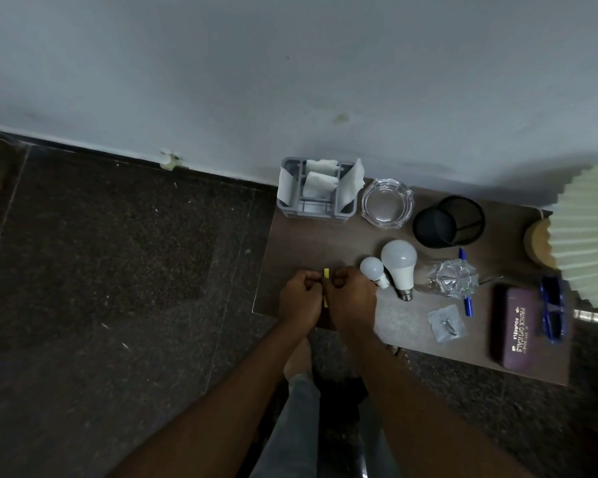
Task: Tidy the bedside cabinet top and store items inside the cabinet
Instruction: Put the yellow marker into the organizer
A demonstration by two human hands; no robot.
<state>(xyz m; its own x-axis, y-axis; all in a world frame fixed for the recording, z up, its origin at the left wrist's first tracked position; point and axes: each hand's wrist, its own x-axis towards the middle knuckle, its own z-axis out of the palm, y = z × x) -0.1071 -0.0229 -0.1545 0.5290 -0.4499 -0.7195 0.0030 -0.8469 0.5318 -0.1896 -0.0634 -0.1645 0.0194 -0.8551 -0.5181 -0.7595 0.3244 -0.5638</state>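
Together the left hand (299, 298) and the right hand (351, 298) pinch a thin yellow strip (326, 273) between them. Both sets of fingers are curled tight, knuckles up, and the hands nearly touch. The strip stands on edge in the gap, one end showing above the fingers and a sliver lower down; what it is made of cannot be told. Both bare forearms reach in from the bottom of the view and converge, wrists straight. The hands sit over the front left corner of the cabinet top (308, 243), close to its front edge.

Just beside the right hand lies a small bulb (373, 270), touching a large bulb (399, 262) whose metal cap points toward the front edge. Further right is a crumpled clear wrapper (453, 277) lying over a blue pen (467, 301). Nearer the front edge is a small plastic packet (446, 322).

Toward the front right corner lie a maroon spectacle case (515, 326) and blue glasses (553, 307) beside it. Along the back edge, from the left corner, stand a grey caddy (316, 208) holding white tissues, a glass ashtray (387, 203) and a tipped black mesh pen holder (449, 220). A lamp's pleated shade (587, 236) covers the right edge.
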